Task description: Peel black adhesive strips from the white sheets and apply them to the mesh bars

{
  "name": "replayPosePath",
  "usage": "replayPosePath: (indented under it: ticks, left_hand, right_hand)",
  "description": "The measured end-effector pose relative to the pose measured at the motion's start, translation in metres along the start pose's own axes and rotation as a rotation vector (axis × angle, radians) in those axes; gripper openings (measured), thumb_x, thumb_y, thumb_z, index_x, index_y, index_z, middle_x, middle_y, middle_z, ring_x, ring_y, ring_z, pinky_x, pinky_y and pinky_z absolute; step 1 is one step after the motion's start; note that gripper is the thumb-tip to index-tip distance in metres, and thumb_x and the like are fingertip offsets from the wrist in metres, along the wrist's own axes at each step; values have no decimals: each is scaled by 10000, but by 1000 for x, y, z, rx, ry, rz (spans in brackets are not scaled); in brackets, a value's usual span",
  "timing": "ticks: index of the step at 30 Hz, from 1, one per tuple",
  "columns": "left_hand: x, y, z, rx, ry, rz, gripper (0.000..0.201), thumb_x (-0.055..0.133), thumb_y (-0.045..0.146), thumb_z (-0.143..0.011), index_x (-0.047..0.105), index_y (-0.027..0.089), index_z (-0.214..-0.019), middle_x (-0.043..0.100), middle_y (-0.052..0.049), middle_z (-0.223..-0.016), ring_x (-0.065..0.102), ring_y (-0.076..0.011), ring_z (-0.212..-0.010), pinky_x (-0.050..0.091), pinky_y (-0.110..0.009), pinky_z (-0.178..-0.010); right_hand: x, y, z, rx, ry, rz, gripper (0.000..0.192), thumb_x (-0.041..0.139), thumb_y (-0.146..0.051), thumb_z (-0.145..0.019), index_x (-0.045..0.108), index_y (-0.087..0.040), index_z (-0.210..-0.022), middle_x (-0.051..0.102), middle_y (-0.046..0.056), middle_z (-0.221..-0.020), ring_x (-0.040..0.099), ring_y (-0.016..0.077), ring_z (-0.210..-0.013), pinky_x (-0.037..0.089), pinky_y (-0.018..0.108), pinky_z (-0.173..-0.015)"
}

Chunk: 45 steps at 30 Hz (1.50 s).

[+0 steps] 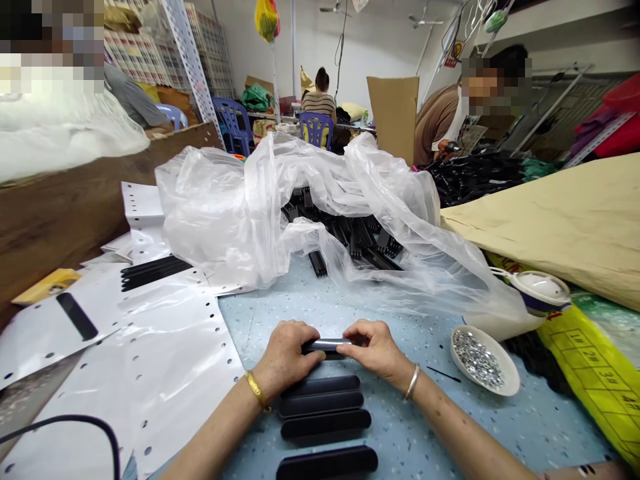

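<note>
Both hands grip one black oblong plastic piece (327, 345) just above the blue table (500, 427). My left hand (286, 353) closes on its left end, my right hand (376, 347) on its right end. Between my forearms, several matching black pieces (325, 413) lie in a row on the table. Behind my hands a crumpled clear plastic bag (240, 207) spills a heap of black comb-like parts (357, 240).
A small white dish of shiny metal bits (479, 360) sits right of my right hand, with a white lidded bowl (543, 292) behind it. White punched sheets (150, 373) cover the left. A brown board (65, 200) stands at the left. People sit beyond the table.
</note>
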State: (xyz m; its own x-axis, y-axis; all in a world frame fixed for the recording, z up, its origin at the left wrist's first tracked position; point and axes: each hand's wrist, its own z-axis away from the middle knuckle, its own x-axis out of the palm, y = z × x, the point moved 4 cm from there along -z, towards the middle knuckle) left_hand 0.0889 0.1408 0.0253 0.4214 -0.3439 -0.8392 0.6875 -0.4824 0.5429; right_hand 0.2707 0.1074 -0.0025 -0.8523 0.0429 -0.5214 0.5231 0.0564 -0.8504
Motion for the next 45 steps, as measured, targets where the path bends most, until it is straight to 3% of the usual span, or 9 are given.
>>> replayPosePath:
  ticks: [4, 11, 19, 25, 29, 35, 38, 42, 45]
  left_hand:
    - [1, -1, 0, -13, -4, 11, 150, 659, 286, -737, 735, 198, -832, 718, -55, -782, 610, -235, -794, 403, -335, -750]
    - [7, -7, -2, -51, -12, 54, 128, 669, 287, -714, 725, 199, -789, 710, -51, -772, 602, -239, -804, 408, -325, -732]
    - [7, -7, -3, -63, -9, 70, 135, 662, 273, -708, 728, 187, -789, 710, -55, -772, 612, -235, -803, 414, -312, -722]
    - [7, -7, -3, -44, -1, 78, 138, 642, 266, -710, 732, 200, -791, 710, -45, -760, 616, -229, -785, 414, -305, -718]
    - [7, -6, -1, -45, 17, 92, 137, 650, 267, -704, 729, 199, -795, 711, -45, -766, 610, -230, -798, 415, -306, -735]
    - [9, -6, 1, -56, 28, 127, 127, 660, 262, -693, 723, 174, -758, 693, -55, -736, 595, -233, -762, 409, -314, -705]
    - [8, -6, 1, -60, 30, 160, 138, 665, 253, -678, 727, 157, -754, 687, -68, -725, 594, -242, -752, 416, -336, -716]
    - [4, -9, 2, -39, 4, 255, 247, 678, 223, -628, 740, 162, -859, 720, -59, -797, 626, -241, -784, 456, -336, -744]
    - [3, -15, 0, -29, -10, 365, 406, 580, 201, -701, 681, 130, -1088, 741, -59, -880, 667, -200, -790, 500, -289, -738]
  right_hand:
    - [1, -1, -2, -8, -5, 4, 47, 759, -219, -671, 732, -187, -650, 673, 4, -600, 579, 127, -537, 437, 224, -511]
    - [4, 4, -7, 4, -41, -56, 136, 727, -226, -696, 698, -182, -571, 657, 0, -554, 571, 123, -507, 405, 213, -482]
    - [8, 2, -3, -53, 51, 25, 255, 637, -269, -753, 602, -183, -515, 580, -10, -524, 507, 114, -496, 365, 229, -504]
    - [10, 2, -2, -65, 129, 91, 342, 557, -324, -820, 539, -185, -508, 528, -4, -516, 472, 122, -505, 355, 247, -518]
    - [9, 3, -6, -44, 100, 67, 408, 452, -364, -909, 619, -173, -589, 598, 14, -541, 538, 130, -521, 408, 228, -509]
    - [19, -1, -8, -38, 84, 95, 308, 690, -365, -742, 604, -168, -522, 594, -2, -539, 525, 115, -508, 383, 215, -494]
    - [22, 1, -7, -52, 99, 127, 372, 628, -357, -792, 558, -174, -475, 542, -13, -500, 488, 104, -489, 350, 221, -499]
    - [22, 1, -6, -65, 113, 157, 420, 525, -379, -864, 593, -175, -503, 544, -2, -497, 485, 111, -484, 344, 233, -506]
    - [25, -5, -6, -79, 92, 159, 327, 604, -398, -820, 672, -176, -591, 624, 16, -574, 550, 127, -538, 381, 232, -538]
